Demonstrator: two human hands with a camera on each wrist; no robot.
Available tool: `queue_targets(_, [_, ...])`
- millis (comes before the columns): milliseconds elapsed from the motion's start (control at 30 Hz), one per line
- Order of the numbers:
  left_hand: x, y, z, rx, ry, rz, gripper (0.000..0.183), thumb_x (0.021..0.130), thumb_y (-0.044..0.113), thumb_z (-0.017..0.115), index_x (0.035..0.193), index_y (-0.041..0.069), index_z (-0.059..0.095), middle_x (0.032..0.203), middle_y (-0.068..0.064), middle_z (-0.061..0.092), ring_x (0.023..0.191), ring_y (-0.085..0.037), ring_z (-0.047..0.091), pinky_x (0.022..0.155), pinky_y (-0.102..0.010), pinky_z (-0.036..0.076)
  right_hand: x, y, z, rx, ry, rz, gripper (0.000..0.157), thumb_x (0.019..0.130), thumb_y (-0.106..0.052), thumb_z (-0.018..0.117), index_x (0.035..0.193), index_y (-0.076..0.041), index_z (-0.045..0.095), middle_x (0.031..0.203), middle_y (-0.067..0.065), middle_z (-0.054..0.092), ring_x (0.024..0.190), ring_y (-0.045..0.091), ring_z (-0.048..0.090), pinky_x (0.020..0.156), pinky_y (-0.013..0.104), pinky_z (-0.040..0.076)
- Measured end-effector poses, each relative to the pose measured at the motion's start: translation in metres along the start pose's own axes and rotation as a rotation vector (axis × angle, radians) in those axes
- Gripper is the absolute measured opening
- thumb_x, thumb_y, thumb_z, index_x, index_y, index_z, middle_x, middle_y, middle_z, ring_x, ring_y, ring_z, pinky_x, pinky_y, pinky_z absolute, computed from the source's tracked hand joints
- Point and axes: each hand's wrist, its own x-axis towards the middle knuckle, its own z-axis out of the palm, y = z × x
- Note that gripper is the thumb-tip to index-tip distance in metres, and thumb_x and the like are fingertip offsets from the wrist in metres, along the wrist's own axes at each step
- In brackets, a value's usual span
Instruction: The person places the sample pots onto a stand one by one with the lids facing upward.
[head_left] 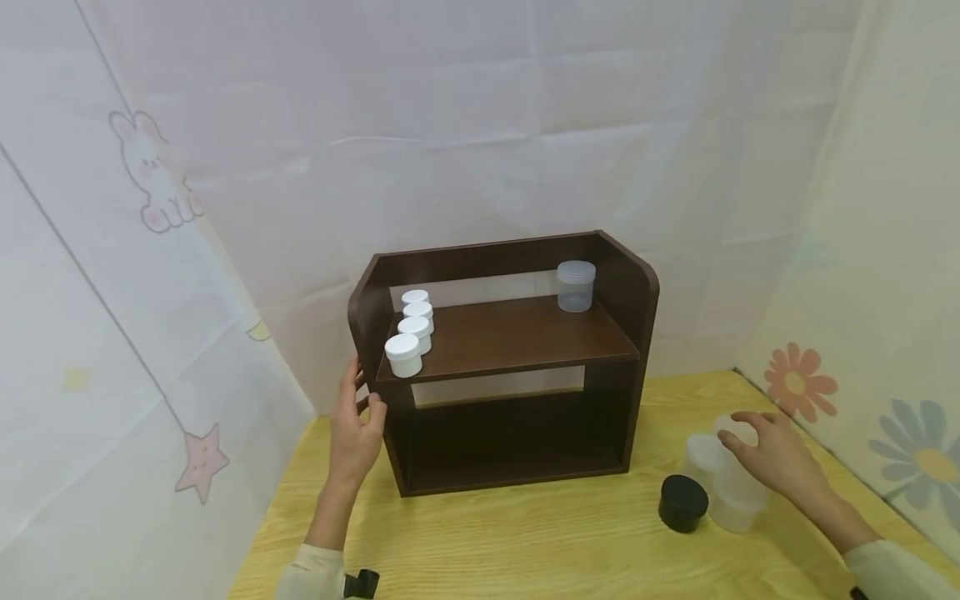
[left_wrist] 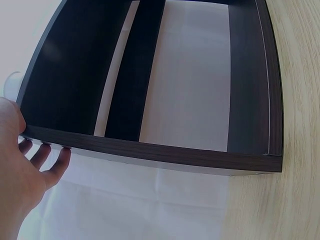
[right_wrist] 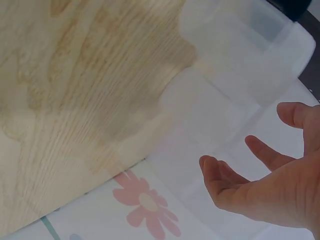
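A dark brown two-tier shelf (head_left: 498,483) stands on the wooden table. My left hand (head_left: 356,437) holds its left side panel, the thumb at the front edge and the fingers along the outer face, as the left wrist view shows. Over on the right, my right hand (head_left: 780,454) hovers above a cluster of translucent jars (head_left: 735,512), fingers loosely bent with nothing between them. Another translucent jar (head_left: 705,454) with a whitish lid is in that cluster. Beside them sits a black jar (head_left: 683,504). In the right wrist view the hand (right_wrist: 265,185) is apart from the jars (right_wrist: 245,55).
Several small white jars (head_left: 405,357) line the left end of the upper shelf board. A larger translucent jar (head_left: 576,287) stands at its right end. Printed cloth (head_left: 480,150) hangs behind and on both sides of the table (head_left: 510,542).
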Motion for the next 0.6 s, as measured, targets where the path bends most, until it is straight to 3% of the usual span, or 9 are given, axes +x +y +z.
queue_targets(133, [0.001, -0.001, 0.000, -0.004, -0.003, 0.001, 0.072, 0.096, -0.007, 0.051, 0.161, 0.016, 0.031, 0.157, -0.002, 0.038, 0.134, -0.028, 0.044, 0.097, -0.053, 0.047, 0.008, 0.004, 0.002, -0.006, -0.052, 0.012, 0.064, 0.105, -0.040, 0.055, 0.134, 0.017, 0.051, 0.130, 0.051, 0.038, 0.117, 0.065, 0.036, 0.083, 0.076, 0.038])
queue_targets(300, [0.001, -0.001, 0.002, 0.011, 0.003, -0.024, 0.073, 0.096, -0.009, 0.050, 0.161, 0.013, 0.029, 0.158, -0.004, 0.037, 0.135, -0.029, 0.042, 0.098, -0.054, 0.045, 0.015, 0.009, 0.006, -0.011, -0.049, -0.014, 0.059, 0.105, -0.035, 0.056, 0.130, 0.019, 0.053, 0.124, 0.049, 0.046, 0.113, 0.064, 0.041, 0.083, 0.073, 0.040])
queue_targets(467, [0.002, 0.015, 0.003, 0.002, 0.007, -0.024, 0.071, 0.094, -0.013, 0.048, 0.160, 0.006, 0.029, 0.158, -0.010, 0.037, 0.134, -0.034, 0.042, 0.097, -0.059, 0.044, 0.022, 0.017, 0.009, -0.013, -0.038, -0.034, 0.052, 0.103, -0.027, 0.061, 0.124, 0.021, 0.055, 0.113, 0.044, 0.057, 0.101, 0.061, 0.055, 0.074, 0.063, 0.050])
queue_targets(600, [0.002, 0.030, 0.002, 0.008, 0.005, -0.015, 0.070, 0.094, -0.012, 0.047, 0.160, 0.003, 0.029, 0.158, -0.011, 0.036, 0.135, -0.036, 0.042, 0.096, -0.060, 0.044, 0.026, 0.021, 0.010, 0.000, -0.047, -0.047, 0.048, 0.104, -0.022, 0.058, 0.125, 0.021, 0.054, 0.107, 0.042, 0.060, 0.093, 0.056, 0.060, 0.067, 0.056, 0.052])
